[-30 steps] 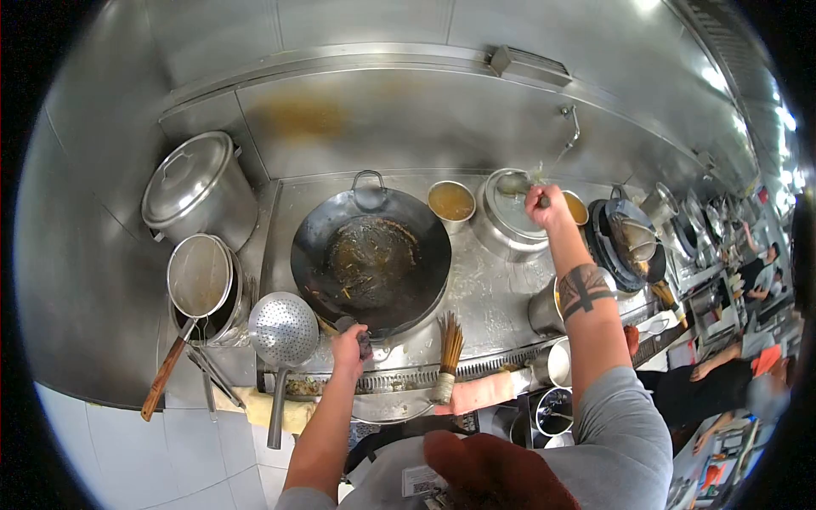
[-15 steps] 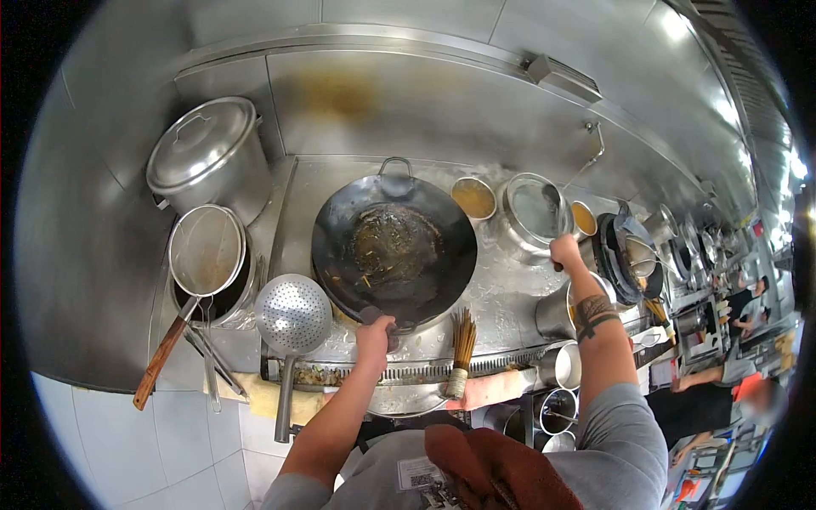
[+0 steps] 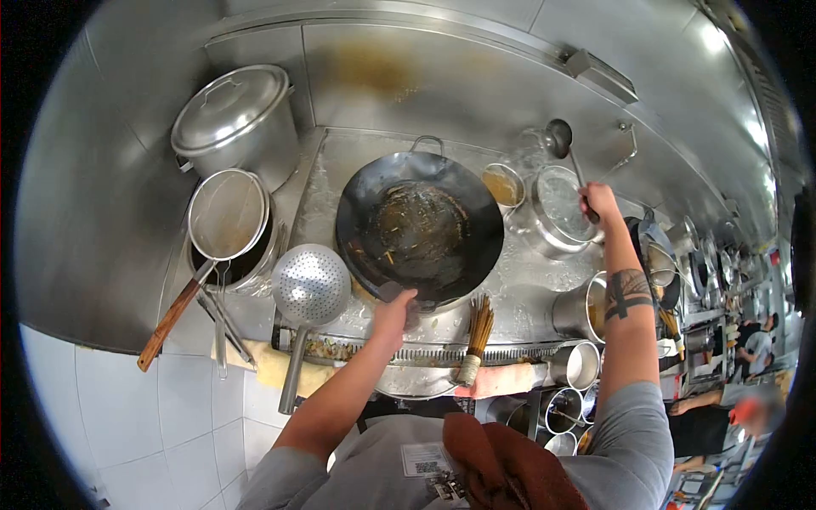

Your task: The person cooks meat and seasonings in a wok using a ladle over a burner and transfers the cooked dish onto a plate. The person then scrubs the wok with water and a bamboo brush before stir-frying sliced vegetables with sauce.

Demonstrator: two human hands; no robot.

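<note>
My left hand (image 3: 393,316) is closed round a dark cloth (image 3: 411,318) at the near edge of the black wok (image 3: 365,204). Brownish residue and a few orange bits lie in the wok. My right hand (image 3: 600,202) grips the handle of a ladle (image 3: 559,136), its dark bowl raised near the back wall. Clear liquid splashes beside the bowl. Below the ladle stands a round metal pot (image 3: 557,242) of water. A small pot of yellowish liquid (image 3: 503,185) sits between the wok and the water pot.
At left are a lidded pot (image 3: 234,119), a wooden-handled strainer (image 3: 228,214) and a perforated skimmer (image 3: 311,286). A bamboo brush (image 3: 478,340) lies in front of the wok. A faucet (image 3: 629,144) is on the back wall. Other people (image 3: 705,425) stand at far right.
The ladle has come up from the water pot and liquid now splashes from it. My left hand stays at the wok's near edge. The view has shifted, so the wok appears farther right.
</note>
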